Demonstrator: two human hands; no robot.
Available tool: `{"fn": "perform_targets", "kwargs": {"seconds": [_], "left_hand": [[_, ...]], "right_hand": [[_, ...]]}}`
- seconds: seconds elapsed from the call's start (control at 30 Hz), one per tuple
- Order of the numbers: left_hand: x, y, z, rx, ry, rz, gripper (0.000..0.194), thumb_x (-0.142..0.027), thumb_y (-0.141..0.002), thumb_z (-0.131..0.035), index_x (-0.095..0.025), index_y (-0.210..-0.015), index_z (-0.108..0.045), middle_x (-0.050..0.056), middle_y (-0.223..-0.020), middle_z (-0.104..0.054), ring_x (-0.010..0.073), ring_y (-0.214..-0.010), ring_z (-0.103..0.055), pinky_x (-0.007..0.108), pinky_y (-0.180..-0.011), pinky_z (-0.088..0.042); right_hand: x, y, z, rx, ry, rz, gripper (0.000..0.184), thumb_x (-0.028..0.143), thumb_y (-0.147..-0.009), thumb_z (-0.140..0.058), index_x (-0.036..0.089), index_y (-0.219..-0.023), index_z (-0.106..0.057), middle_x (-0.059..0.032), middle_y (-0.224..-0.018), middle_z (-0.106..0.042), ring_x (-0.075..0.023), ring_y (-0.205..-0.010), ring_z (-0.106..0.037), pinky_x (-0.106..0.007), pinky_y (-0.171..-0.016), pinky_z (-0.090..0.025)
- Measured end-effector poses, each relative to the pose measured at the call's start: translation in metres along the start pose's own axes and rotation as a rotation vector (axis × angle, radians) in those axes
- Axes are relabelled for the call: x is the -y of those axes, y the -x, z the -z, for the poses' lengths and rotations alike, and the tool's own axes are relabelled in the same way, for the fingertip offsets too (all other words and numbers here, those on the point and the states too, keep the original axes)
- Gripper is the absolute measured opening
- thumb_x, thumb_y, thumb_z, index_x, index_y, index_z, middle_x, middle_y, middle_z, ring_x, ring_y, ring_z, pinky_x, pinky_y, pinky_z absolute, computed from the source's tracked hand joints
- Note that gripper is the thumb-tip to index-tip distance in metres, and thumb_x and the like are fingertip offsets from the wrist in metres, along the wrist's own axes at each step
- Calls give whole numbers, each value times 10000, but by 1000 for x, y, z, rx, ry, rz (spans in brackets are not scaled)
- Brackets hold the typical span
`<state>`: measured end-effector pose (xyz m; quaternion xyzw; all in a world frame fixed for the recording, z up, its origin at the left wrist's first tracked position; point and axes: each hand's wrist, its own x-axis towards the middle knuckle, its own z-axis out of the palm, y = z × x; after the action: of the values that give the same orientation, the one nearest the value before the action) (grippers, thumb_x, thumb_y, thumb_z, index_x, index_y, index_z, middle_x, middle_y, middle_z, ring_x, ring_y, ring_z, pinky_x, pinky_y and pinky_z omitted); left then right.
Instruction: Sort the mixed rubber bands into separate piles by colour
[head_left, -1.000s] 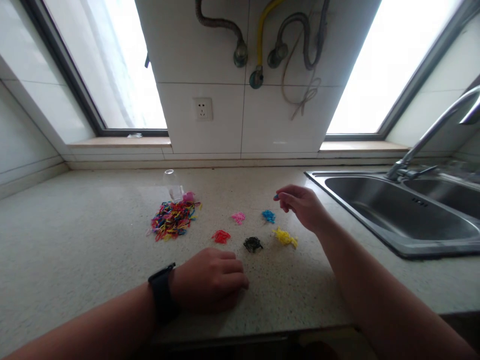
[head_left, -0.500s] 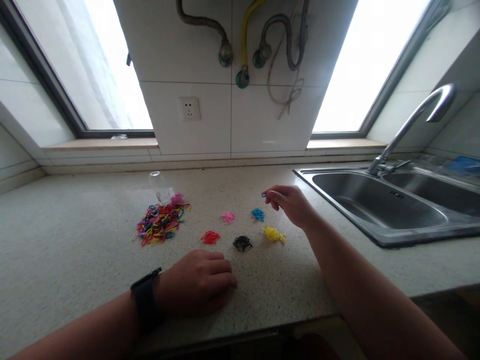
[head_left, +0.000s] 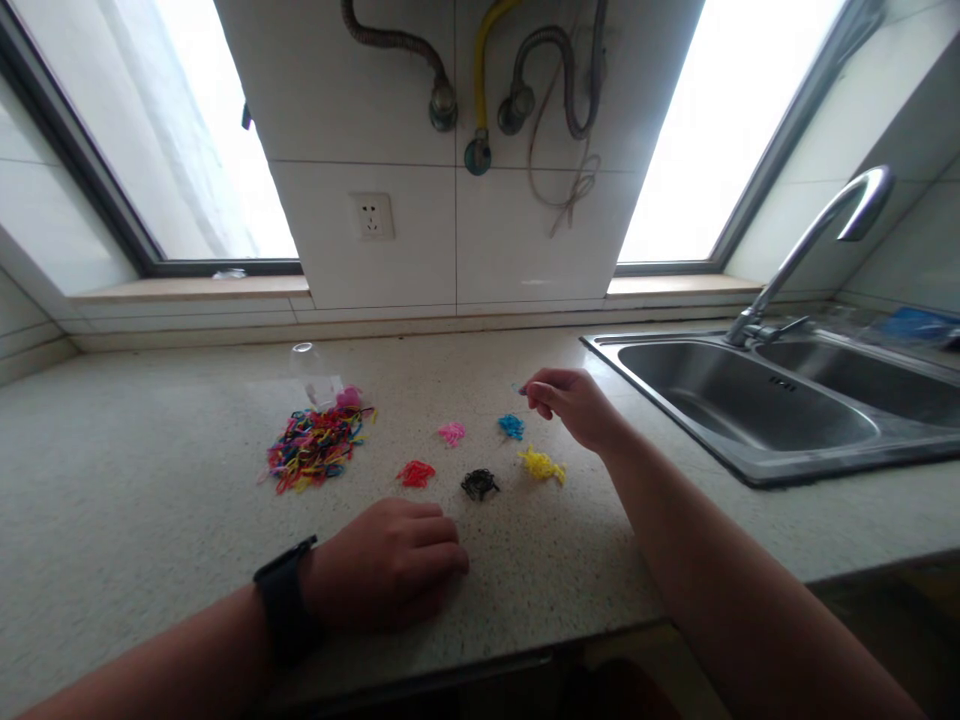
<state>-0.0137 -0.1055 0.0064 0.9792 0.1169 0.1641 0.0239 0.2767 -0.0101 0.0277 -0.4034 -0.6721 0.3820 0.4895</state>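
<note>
R hand (head_left: pixel 561 396) pinches a tiny item (head_left: pixel 522 390), too blurred to ID, just far-right of blue rubber-band pile (head_left: pixel 512 427); yellow pile (head_left: pixel 541 465) nearer. Pink pile (head_left: pixel 451 434), red pile (head_left: pixel 416 474) & black pile (head_left: pixel 479 485) further L; mixed-colour pile (head_left: pixel 316 447) far L by clear cup (head_left: pixel 309 372). L hand (head_left: pixel 384 565) half-curled on counter (head_left: pixel 150 450), can't tell if holding anything.

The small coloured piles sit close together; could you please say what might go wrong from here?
The left hand rests close to the red pile and black pile; sliding forward, it might scatter them. The right hand pinches a tiny piece near the blue pile and yellow pile; dropped, it could land in either.
</note>
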Motion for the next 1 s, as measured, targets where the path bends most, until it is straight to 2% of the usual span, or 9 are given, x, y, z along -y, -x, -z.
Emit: {"fn": "perform_targets", "kwargs": {"seconds": [0.3, 0.7, 0.83, 1.0], "left_hand": [[-1, -1, 0, -13, -13, -11, 124, -183, -912, -485, -186, -957, -601, 44, -806, -639, 158, -695, -566, 279, -589, -423], [0, 0, -1, -17, -7, -7, 120, -191, -921, -484, -190, -968, -594, 40, -813, -640, 157, -697, -565, 284, -594, -426], [0, 0, -2, -27, -8, -2, 130, -188, -926, -475, -194, -966, -598, 38, -806, -644, 156, -693, -564, 283, -589, -421], [-1, 1, -3, -29, -3, 4, 141, -175, -920, -476, -192, -974, -605, 36, -815, -652, 162, -699, -571, 292, -592, -413]], "right_hand": [[-1, -1, -1, 12, 18, -20, 321, 491, -748, -717, 180, -695, -658, 10, -604, -588, -82, -501, -432, -240, -471, -347], [-1, 0, 1, 64, 61, -22, 324, 492, -782, -687, 177, -710, -682, -3, -615, -600, -87, -513, -433, -248, -485, -336], [-8, -3, 7, 71, 246, -77, 330, 501, -773, -688, 174, -729, -697, -7, -622, -614, -89, -514, -428, -245, -486, -335], [-21, -4, 17, 207, 579, -82, 292, 448, -812, -664, 170, -775, -744, -26, -674, -671, -114, -585, -517, -254, -543, -360]]}}
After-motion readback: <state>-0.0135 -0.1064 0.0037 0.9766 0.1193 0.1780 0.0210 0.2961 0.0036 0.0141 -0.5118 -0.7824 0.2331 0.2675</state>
